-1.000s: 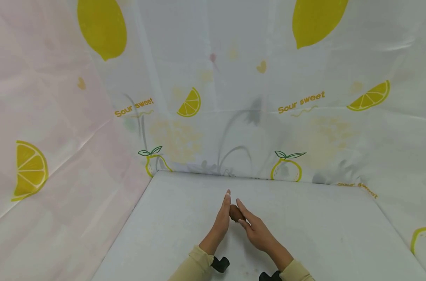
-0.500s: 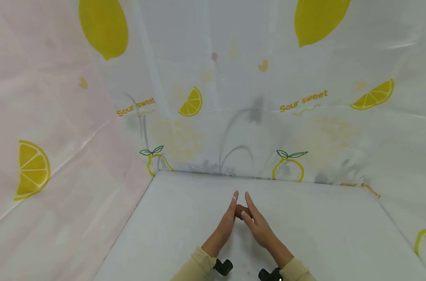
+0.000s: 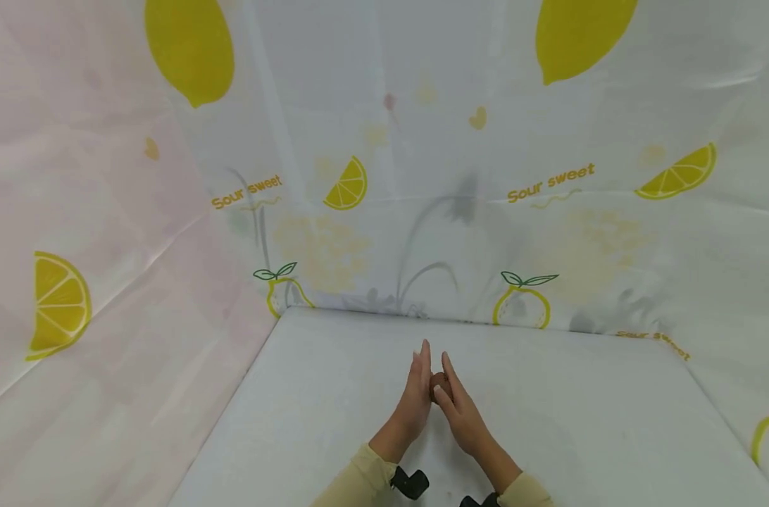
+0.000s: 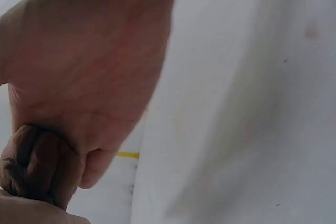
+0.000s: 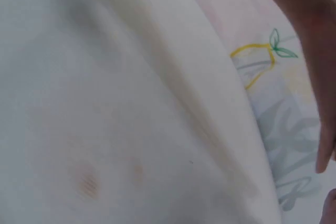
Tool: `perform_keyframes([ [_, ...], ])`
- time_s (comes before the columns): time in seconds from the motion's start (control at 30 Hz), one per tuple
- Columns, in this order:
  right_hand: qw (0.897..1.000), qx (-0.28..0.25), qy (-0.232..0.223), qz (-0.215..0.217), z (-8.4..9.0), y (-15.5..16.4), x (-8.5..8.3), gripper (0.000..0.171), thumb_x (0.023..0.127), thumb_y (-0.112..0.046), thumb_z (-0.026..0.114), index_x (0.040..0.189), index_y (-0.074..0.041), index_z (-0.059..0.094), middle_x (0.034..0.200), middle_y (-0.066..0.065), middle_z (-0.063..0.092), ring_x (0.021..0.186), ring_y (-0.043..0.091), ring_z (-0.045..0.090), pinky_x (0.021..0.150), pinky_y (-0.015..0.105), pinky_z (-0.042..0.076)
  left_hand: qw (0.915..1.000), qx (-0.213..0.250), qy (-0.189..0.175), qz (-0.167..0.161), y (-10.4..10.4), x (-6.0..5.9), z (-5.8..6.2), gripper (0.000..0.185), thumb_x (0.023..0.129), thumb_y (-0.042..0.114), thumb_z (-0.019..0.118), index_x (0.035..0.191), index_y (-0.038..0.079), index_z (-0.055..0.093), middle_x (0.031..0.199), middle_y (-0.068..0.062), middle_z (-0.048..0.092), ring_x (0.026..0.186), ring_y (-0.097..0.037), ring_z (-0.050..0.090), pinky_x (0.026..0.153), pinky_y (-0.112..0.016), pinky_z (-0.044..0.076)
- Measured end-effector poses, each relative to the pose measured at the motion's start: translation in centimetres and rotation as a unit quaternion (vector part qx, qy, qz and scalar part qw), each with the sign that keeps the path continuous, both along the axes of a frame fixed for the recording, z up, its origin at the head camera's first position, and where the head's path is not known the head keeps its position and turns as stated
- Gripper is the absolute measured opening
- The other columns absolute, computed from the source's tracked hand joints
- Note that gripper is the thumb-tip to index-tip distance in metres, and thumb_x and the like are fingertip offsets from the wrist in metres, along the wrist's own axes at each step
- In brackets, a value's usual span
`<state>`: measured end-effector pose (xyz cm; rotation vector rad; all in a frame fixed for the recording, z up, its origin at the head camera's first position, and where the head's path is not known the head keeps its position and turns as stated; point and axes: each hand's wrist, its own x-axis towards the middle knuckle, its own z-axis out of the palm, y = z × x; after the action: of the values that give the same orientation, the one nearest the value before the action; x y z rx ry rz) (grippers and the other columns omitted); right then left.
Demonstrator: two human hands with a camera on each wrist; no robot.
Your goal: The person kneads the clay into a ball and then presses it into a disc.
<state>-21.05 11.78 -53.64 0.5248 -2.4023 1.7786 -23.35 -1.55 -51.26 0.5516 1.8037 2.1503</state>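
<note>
A small brown lump (image 3: 439, 386) is pressed between my two palms above the white table (image 3: 334, 394). My left hand (image 3: 417, 391) stands on edge with straight fingers pointing away from me. My right hand (image 3: 460, 412) faces it, fingers also straight, and covers most of the lump. In the left wrist view the wrinkled brown lump (image 4: 37, 169) sits against the base of my left palm (image 4: 89, 66), with the edge of my right hand (image 4: 31, 212) below it. The right wrist view shows only the edge of my right hand (image 5: 312, 51) and the table (image 5: 105, 103); the lump is hidden there.
A lemon-print curtain (image 3: 422, 176) closes off the table at the back, left and right. Black wrist camera mounts (image 3: 411, 484) sit at my cuffs. A faint brownish stain (image 5: 86, 182) marks the tabletop.
Both hands have shifted slightly right and closed tighter together. The palms slid against each other, and the lump shows less between them than before.
</note>
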Motion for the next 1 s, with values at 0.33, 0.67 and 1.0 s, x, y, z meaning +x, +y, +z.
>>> perform_keyframes([
  [0.33,0.997,-0.027,0.073,0.016,0.1,-1.8,2.8,0.067,0.108,-0.01,0.041,0.163,-0.005,0.004,0.169,0.017,0.001,0.154,0.024,0.005,0.112,0.008,0.011,0.9951,-0.018,-0.027,0.094,0.5,-0.7,0.7,0.079,0.103,0.069,0.01,0.163,0.023,-0.012,0.14,-0.014,0.056,0.122,-0.021,0.056,0.111,-0.05,0.033],
  [0.67,0.994,-0.04,0.101,0.007,2.0,-2.6,3.6,0.066,0.107,-0.007,0.037,0.163,-0.006,0.003,0.17,0.01,0.0,0.155,0.021,0.003,0.115,0.009,0.009,0.996,-0.016,-0.037,0.079,0.5,-0.4,1.0,0.083,0.101,0.072,0.012,0.165,0.021,-0.003,0.063,0.001,0.057,0.061,-0.013,0.054,0.087,-0.034,0.045],
  [1.0,0.994,-0.077,0.039,-0.061,4.2,-0.9,0.7,0.059,0.113,-0.026,0.025,0.163,-0.006,0.0,0.17,0.009,-0.005,0.154,0.031,-0.003,0.113,0.009,0.008,0.9931,-0.091,0.069,0.028,1.2,1.4,1.0,0.074,0.109,0.053,0.011,0.162,0.004,-0.005,0.17,-0.011,-0.006,0.155,-0.029,-0.006,0.122,-0.058,0.002],
])
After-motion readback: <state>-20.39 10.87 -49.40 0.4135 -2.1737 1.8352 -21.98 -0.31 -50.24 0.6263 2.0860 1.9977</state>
